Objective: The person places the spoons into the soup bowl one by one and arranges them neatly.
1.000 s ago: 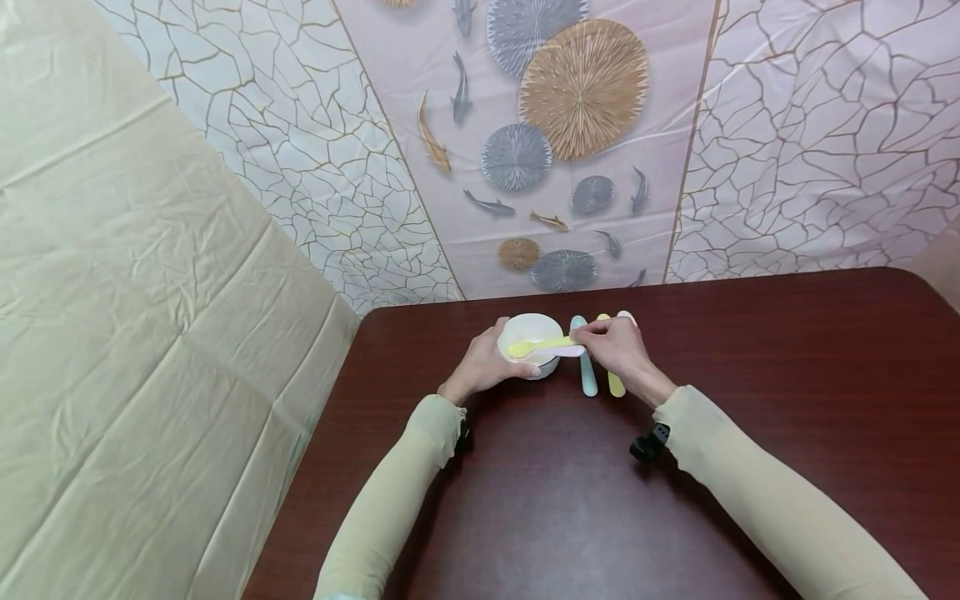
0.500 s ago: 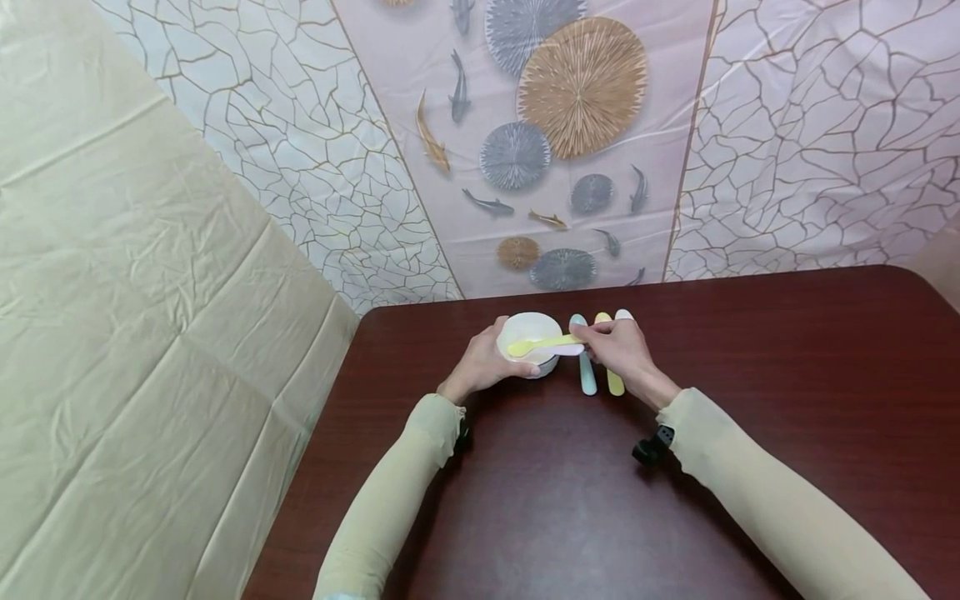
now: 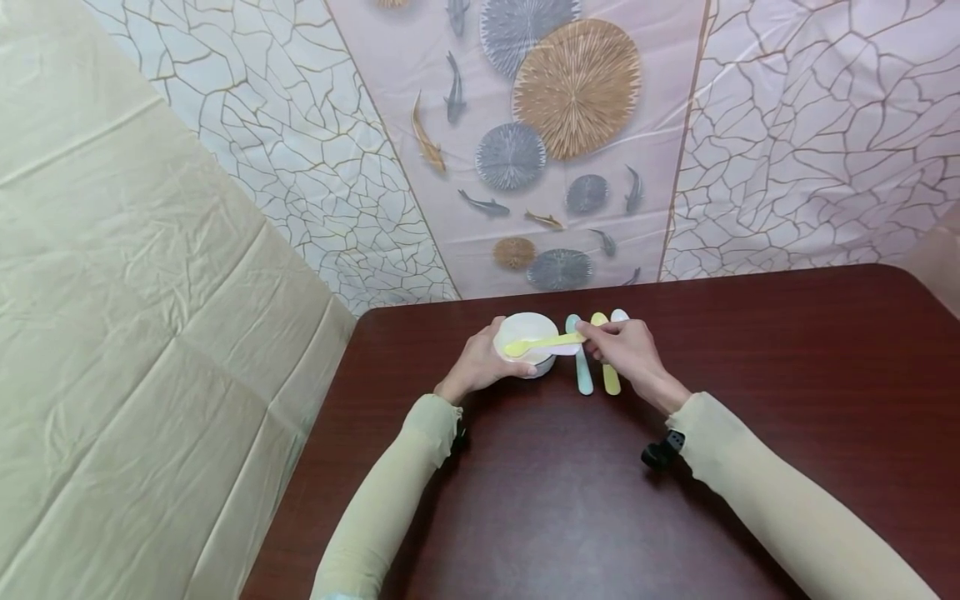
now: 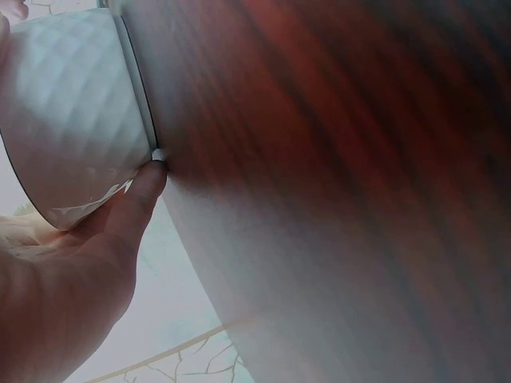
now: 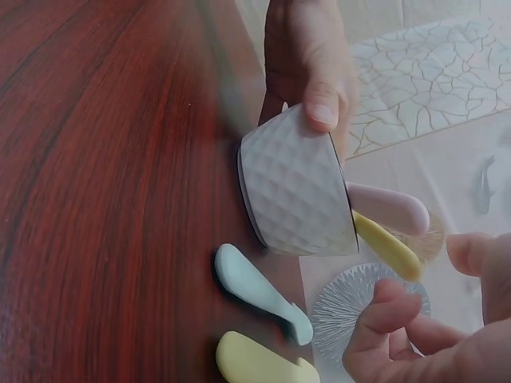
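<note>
left hand (image 3: 480, 362) gripped the white bowl (image 5: 291, 191) i saw around 11 o'clock on the dark table (image 3: 570, 483), yellow spoon (image 5: 387, 247) and pink spoon (image 5: 391, 209) in it, handles toward 3, right hand (image 3: 630, 354) near their ends, fingers loosely bent, holding nothing

We see a dark red-brown wood-grain surface (image 3: 750, 375) against a pale, gold-veined wall covering (image 3: 810, 142) printed with fish (image 3: 454, 98) and round discs (image 3: 576, 89), beside creased cream sheeting (image 3: 150, 333)

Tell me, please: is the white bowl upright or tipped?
Upright: in the head view, the white bowl shows its opening facing up.
</note>
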